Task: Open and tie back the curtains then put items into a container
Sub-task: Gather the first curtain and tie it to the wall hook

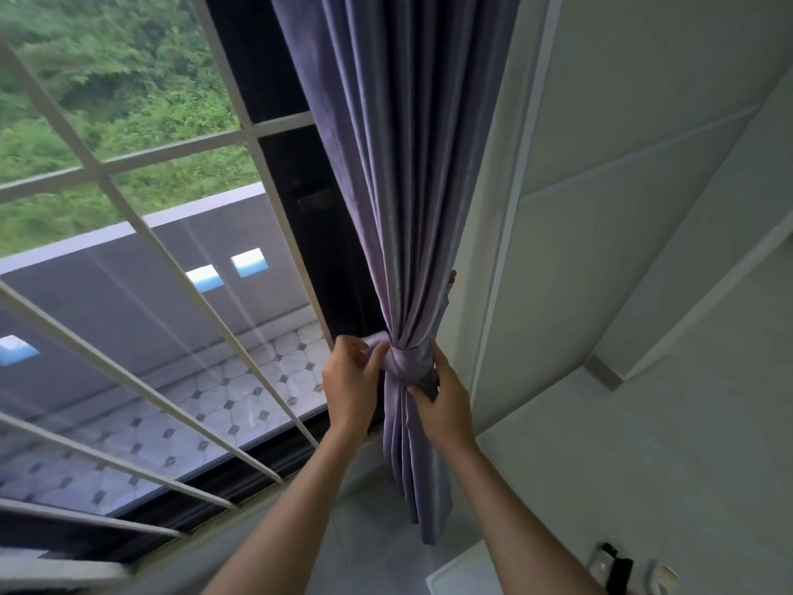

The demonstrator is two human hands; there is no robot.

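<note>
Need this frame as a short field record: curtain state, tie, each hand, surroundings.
curtain: purple pleated fabric curtain, gathered into a bundle beside the white wall
tie: matching purple fabric band wrapped around the bundle
left hand: left hand pinches the band's end at the bundle's left side
right hand: right hand grips the band on the right side
window: white-barred window, uncovered, greenery outside
tie fastened: cannot tell
</note>
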